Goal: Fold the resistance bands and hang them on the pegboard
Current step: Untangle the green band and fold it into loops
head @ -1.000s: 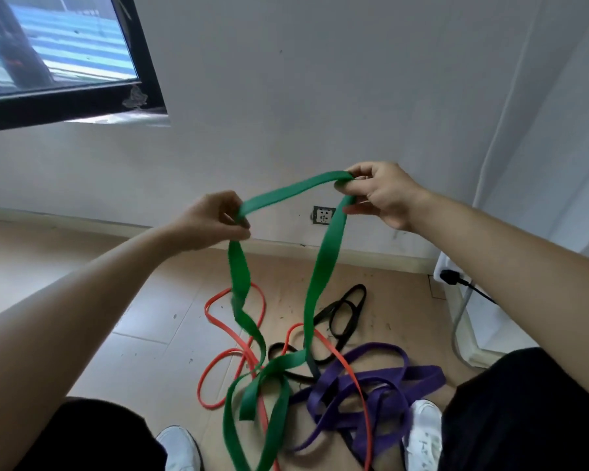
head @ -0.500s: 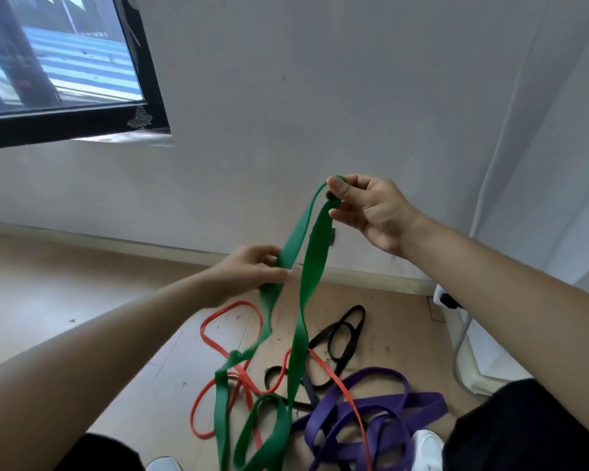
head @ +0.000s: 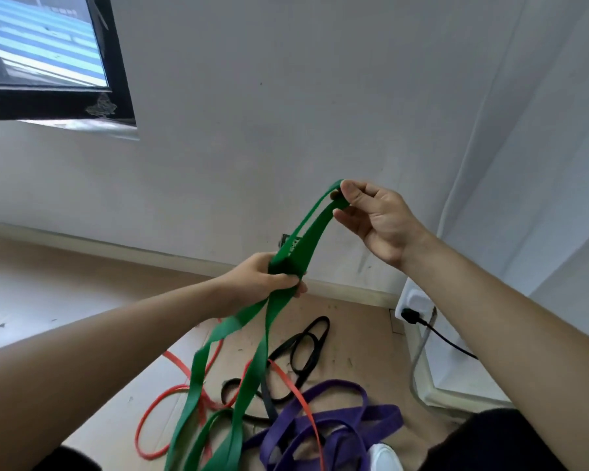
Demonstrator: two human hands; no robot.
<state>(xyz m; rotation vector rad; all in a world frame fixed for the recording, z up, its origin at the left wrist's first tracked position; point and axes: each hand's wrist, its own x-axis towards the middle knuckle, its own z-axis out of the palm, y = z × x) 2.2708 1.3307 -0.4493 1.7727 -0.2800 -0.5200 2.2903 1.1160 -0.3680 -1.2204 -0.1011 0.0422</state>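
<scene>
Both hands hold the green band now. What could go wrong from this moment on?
1. The lower part of the green band lies across the red band and the black band on the floor; lifting it may drag them along.
2. The right hand pinches only the loop's top with fingertips, so it could slip.
3. Below the left hand a strand is twisted, so the fold may come out uneven.

The green band point(head: 310, 232) is lifted off the floor, its top fold pinched in the right hand point(head: 374, 222), both flat strands gathered lower down in the left hand point(head: 255, 283), the rest trailing twisted to the floor. There, a thin red band point(head: 179, 363), a black band point(head: 268, 401) and a wide purple band point(head: 381, 414) lie loosely tangled, overlapping.
</scene>
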